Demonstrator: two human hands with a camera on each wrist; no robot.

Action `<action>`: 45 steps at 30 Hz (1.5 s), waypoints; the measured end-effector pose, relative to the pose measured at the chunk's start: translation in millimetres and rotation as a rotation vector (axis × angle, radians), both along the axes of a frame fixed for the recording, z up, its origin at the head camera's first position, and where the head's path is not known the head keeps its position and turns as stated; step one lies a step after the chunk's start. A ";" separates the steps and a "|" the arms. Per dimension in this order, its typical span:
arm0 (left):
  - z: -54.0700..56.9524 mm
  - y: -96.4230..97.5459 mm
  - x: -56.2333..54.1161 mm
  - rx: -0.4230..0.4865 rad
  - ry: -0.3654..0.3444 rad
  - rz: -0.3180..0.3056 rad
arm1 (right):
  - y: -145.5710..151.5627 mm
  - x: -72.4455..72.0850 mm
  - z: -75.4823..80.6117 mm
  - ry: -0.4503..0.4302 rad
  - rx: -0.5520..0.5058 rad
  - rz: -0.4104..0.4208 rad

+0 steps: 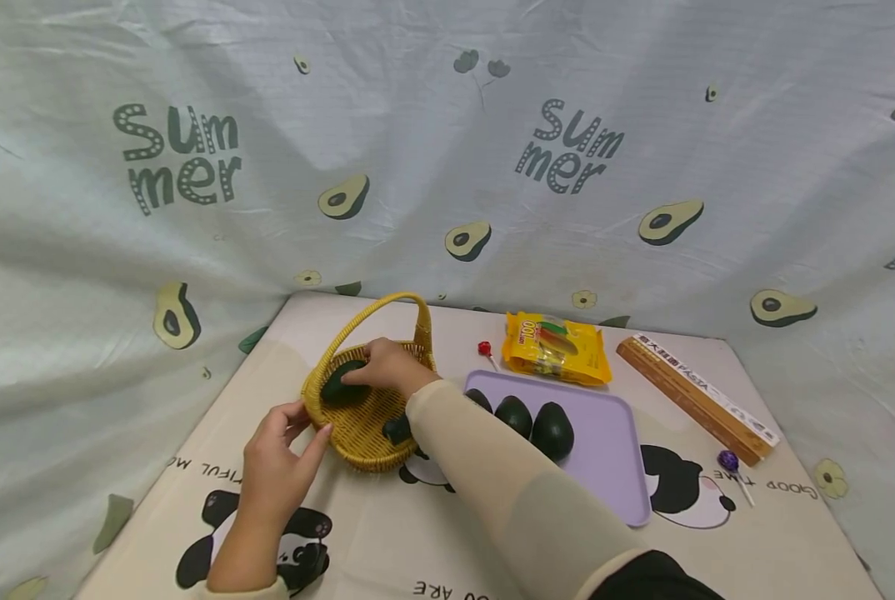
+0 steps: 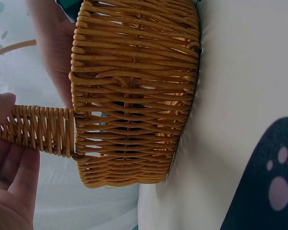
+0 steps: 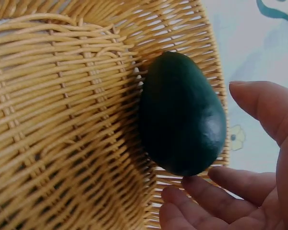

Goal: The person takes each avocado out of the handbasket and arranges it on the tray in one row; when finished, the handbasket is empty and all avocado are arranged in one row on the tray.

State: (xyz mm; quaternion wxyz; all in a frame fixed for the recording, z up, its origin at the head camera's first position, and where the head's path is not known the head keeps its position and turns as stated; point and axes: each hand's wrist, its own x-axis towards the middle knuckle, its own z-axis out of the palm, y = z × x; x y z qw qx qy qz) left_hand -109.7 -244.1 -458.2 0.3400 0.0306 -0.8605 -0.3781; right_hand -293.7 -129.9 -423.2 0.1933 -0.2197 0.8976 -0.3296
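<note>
A yellow wicker basket (image 1: 376,450) with a tall arched handle stands at the left of the table. My left hand (image 1: 278,454) pinches the foot of its handle (image 2: 38,129) between thumb and fingers. Inside, a dark green avocado (image 3: 177,115) leans against the basket's side wall. My right hand (image 1: 395,367) reaches over the rim to this avocado, thumb spread away from it and loosely bent fingers right at its lower end. Three more avocados, among them the rightmost one (image 1: 552,432), lie on a lilac tray (image 1: 605,454); the right sleeve partly covers them.
Behind the tray lies a yellow snack bag (image 1: 556,346), with a red lollipop (image 1: 485,348) beside it. A long brown pasta box (image 1: 691,400) lies at the right, near a purple lollipop (image 1: 728,461). A printed curtain (image 1: 432,150) hangs behind the table.
</note>
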 end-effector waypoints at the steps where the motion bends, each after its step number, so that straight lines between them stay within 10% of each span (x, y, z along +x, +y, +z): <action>1: -0.2 0.1 -0.4 -0.001 0.005 -0.003 | 0.0 -0.1 -2.2 -0.003 -0.003 -0.005; 19: -1.8 1.7 -1.4 -0.001 0.007 0.000 | -2.6 2.1 -18.9 -0.054 -0.060 -0.022; 45: -1.2 0.6 -2.9 -0.004 -0.021 0.024 | 30.4 -12.3 -3.0 0.021 -0.151 0.079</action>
